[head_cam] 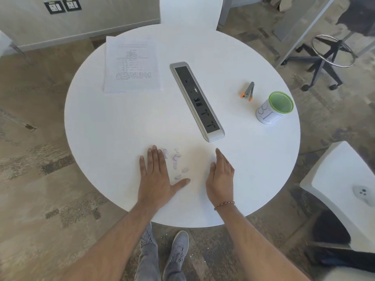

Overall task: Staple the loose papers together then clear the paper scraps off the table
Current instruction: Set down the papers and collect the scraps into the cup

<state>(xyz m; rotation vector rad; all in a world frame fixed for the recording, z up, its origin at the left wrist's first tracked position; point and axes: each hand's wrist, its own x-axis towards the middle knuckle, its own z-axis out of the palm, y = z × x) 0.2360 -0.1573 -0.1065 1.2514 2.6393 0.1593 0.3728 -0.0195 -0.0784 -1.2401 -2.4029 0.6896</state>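
Several small pale lilac paper scraps (177,162) lie scattered near the front edge of the round white table (121,128), between the person's two hands. The left hand (157,175) lies flat on the tabletop with straight fingers and the thumb spread towards the scraps, its finger side touching the nearest bits; it holds nothing. The right hand (221,177) stands on its edge, fingers straight and together, palm facing the scraps, also holding nothing. Set like two walls, the hands seem placed to herd the bits into one heap before lifting them away, so the clearing step looks in hand. Farther back on the left, the white printed sheets of paper (132,64) sit squared in one neat stack, partly over the table's rim; whether a staple joins them I cannot tell. A long silver and black power socket strip (196,100) runs slantwise across the middle. Beyond it to the right rest a small grey and orange stapler (248,91) and, just beside it, a green mesh cup wrapped in white paper (275,107), perhaps meant for the scraps.
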